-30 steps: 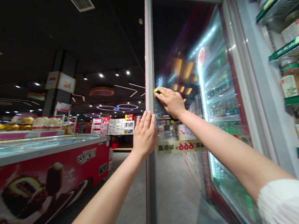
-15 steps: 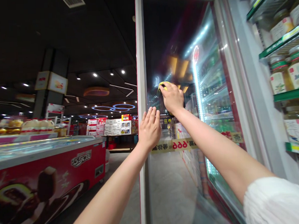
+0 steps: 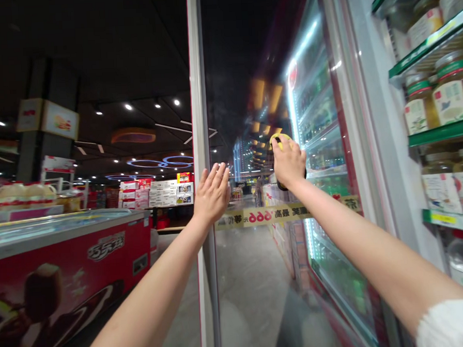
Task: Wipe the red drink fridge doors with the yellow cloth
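Observation:
A tall glass door in a pale metal frame stands open in front of me. My left hand lies with fingers stretched out against the frame's edge and the glass beside it. Farther right and a little higher, my right hand presses a yellow and black object to the glass. That object is mostly hidden under the palm, so its kind is unclear. Below both hands, a yellow strip with red and black print crosses the glass.
A red ice cream freezer stands at the left, with large bottles behind it. Stacked boxes are farther back. At the right, green-edged shelves hold jars close to my right arm.
My right hand has moved right across the glass with the yellow and black object, away from my left hand. The view has shifted, so the door frame appears farther left.

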`<state>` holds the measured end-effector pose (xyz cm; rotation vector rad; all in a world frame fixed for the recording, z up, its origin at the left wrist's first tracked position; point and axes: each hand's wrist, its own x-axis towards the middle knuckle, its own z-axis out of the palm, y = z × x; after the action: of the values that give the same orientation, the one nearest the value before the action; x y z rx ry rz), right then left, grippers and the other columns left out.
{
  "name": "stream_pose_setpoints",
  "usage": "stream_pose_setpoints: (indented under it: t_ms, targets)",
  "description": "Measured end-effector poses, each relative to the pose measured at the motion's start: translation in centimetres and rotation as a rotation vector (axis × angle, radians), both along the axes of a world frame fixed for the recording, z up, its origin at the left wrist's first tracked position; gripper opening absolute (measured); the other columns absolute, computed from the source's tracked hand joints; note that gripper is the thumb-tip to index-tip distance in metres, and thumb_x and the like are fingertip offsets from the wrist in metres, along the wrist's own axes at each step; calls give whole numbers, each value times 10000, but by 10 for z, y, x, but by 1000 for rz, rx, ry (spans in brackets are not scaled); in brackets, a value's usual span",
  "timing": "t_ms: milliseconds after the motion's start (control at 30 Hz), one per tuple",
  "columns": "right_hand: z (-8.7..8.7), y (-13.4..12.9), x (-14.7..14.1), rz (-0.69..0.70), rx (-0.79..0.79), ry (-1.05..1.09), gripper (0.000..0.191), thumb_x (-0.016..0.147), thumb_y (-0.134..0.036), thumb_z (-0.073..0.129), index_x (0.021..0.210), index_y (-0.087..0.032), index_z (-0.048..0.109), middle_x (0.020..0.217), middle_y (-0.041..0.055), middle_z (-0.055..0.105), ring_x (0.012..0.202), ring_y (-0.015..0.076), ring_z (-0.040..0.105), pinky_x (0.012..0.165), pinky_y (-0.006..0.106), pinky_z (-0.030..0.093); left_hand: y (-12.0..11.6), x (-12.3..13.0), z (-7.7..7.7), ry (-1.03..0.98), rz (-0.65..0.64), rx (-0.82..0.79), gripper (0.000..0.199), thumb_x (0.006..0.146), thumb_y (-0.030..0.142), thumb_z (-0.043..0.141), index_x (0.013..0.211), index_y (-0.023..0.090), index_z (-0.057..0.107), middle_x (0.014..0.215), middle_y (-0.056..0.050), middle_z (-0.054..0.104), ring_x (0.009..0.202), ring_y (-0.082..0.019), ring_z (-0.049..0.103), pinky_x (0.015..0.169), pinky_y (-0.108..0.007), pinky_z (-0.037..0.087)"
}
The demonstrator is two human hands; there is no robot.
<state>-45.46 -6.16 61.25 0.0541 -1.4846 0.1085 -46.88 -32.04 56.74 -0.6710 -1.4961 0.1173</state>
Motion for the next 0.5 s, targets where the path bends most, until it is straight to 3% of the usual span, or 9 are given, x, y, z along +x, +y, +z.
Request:
stream_pose_setpoints:
  t_ms: [100,200,300,400,500]
  targets:
    - [-22,10,-3,-40,158,-104,537,982,-171,409,1497,-280,517,1586,102,475,1391,348,407,998,533,431,1,-16,3,-36,-4,-13,548,1022,325,362,1538,158,441,1626,-113,392,1551,-257,283,1288,-523,171]
    - [-17,31,-3,-45,246,-171,528,973,-172,432,1477,-294,537,1593,63,472,1405,315,406,1025,502,435,0,-30,7,-81,-1,-36,579,1029,385,333,1552,151,420,1640,-112,363,1555,-263,271,1288,-523,151]
    - [-12,67,-3,-45,100,-140,511,979,-180,415,1452,-299,565,1572,64,494,1386,321,430,1022,519,443,-1,-44,10,-121,6,-61,619,1025,419,318,1575,141,377,1651,-117,334,1556,-269,272,1287,-530,124]
    - [-27,97,-7,-78,-179,-50,504,986,-195,394,1453,-273,568,1558,115,498,1356,371,445,983,580,448,1,-54,9,-134,4,-42,642,1018,437,318,1591,150,349,1660,-113,318,1550,-277,294,1289,-519,109]
    - [-44,103,-14,-132,-184,-61,523,978,-168,399,1470,-261,552,1572,133,476,1376,372,422,1000,574,433,19,-57,5,-151,31,52,676,1006,428,336,1587,81,334,1656,-167,312,1547,-314,295,1282,-536,102]
